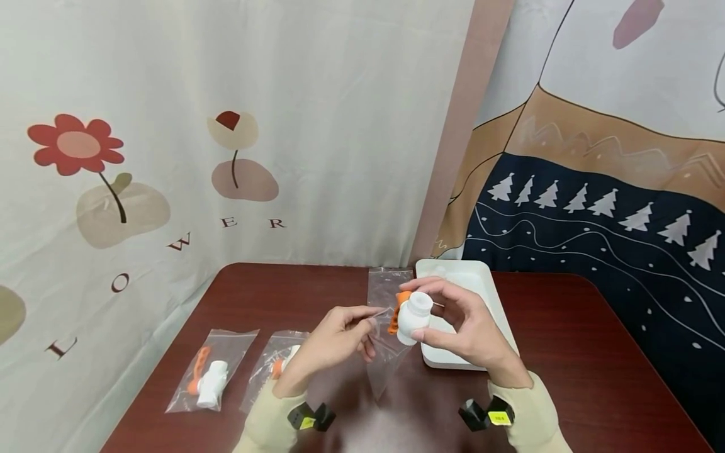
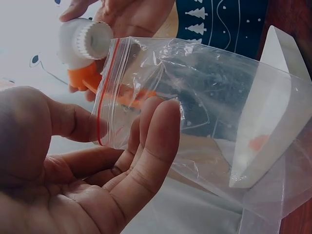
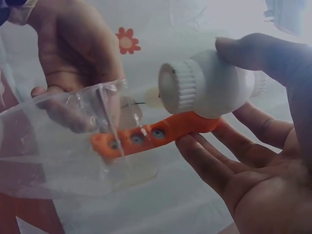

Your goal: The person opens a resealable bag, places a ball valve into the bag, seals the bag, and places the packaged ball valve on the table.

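My right hand (image 1: 467, 324) holds a white plastic ball valve (image 1: 415, 319) with an orange handle, thumb on one side of its round body and fingers on the other. My left hand (image 1: 338, 340) pinches a clear zip bag (image 1: 384, 362) near its mouth, where a red strip (image 2: 108, 92) runs along the edge in the left wrist view. In the right wrist view the orange handle (image 3: 146, 139) reaches to the bag's mouth, its far end seen through the plastic. The valve's white body is outside the bag.
Left on the dark red table (image 1: 544, 377), a bag (image 1: 238, 346) contains a white and orange valve (image 1: 212, 380). Another filled bag (image 1: 266, 362) is partly behind my left forearm. Behind my hands lie a flat clear bag (image 1: 385, 283) and a white tray (image 1: 500, 314).
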The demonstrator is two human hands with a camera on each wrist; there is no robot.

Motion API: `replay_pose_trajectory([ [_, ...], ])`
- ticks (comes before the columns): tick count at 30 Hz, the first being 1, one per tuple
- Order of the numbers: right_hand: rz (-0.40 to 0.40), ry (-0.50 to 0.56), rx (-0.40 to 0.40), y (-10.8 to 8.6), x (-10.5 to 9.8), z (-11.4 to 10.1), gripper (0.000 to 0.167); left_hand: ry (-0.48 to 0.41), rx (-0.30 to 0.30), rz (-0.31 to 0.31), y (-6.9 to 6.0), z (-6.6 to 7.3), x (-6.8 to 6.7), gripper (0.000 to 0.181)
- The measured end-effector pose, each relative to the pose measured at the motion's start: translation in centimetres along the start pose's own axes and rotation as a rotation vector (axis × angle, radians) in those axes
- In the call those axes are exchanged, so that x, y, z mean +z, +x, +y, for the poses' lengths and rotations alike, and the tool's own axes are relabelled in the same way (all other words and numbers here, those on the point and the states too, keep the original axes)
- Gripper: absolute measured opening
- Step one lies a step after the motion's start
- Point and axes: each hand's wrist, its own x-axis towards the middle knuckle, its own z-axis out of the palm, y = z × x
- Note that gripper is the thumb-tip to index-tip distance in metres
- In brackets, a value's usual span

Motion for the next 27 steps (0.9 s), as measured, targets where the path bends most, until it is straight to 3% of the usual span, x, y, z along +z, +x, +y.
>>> replay_pose_trajectory([
  [10, -0.048, -0.043, -0.015, 0.0, 0.4, 0.7, 0.044, 0.004, -0.001, 0.022, -0.1, 0.4, 0.3, 0.037],
  [27, -0.028, -0.065, -0.003, 0.2, 0.8, 1.4, 0.036, 0.065, 0.028, 0.044, -0.5, 0.9, 0.8, 0.038],
])
